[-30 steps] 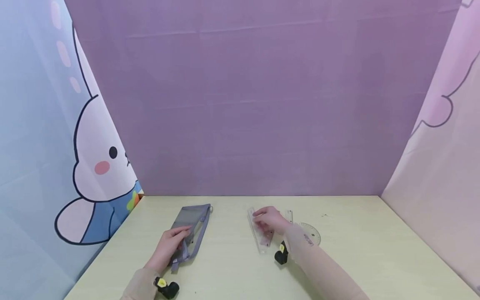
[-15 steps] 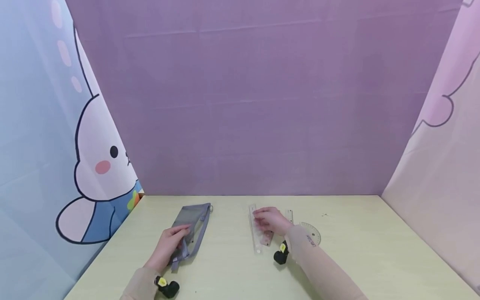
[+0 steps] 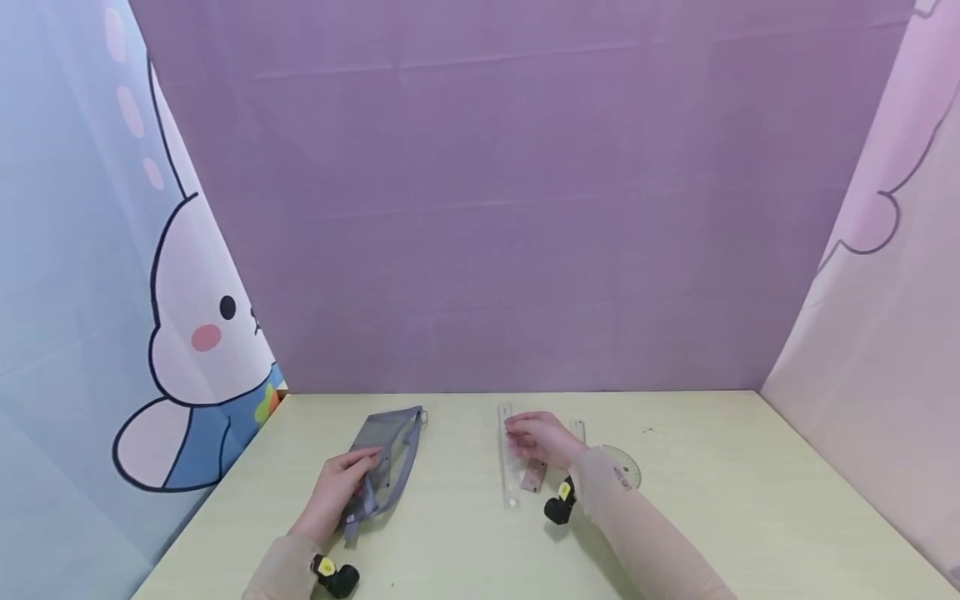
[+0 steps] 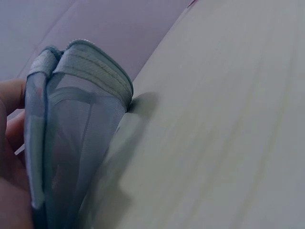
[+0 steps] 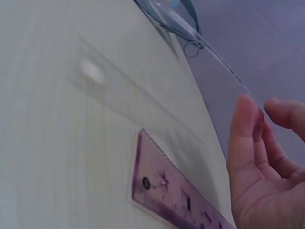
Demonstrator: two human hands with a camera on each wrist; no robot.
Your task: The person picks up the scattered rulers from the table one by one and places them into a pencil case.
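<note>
Right grip (image 3: 542, 437) pinches clear ruler (image 3: 507, 479) above bench (image 3: 450, 550), near pink ruler (image 5: 164, 183), left grip (image 3: 343, 483) pinching mesh pouch (image 3: 375, 429); step looks like lifting the ruler, next move likely calling for firm pinch, steadied pouch.

The head view is bright — the wrist views dimmer (table (image 4: 214, 124) softly shadowed).

L hand (image 3: 340, 486) in pinch grip; R hand (image 3: 545, 439) ditto, a bit farther fwd; both forearms (image 3: 652, 537) extended, angled in.
</note>
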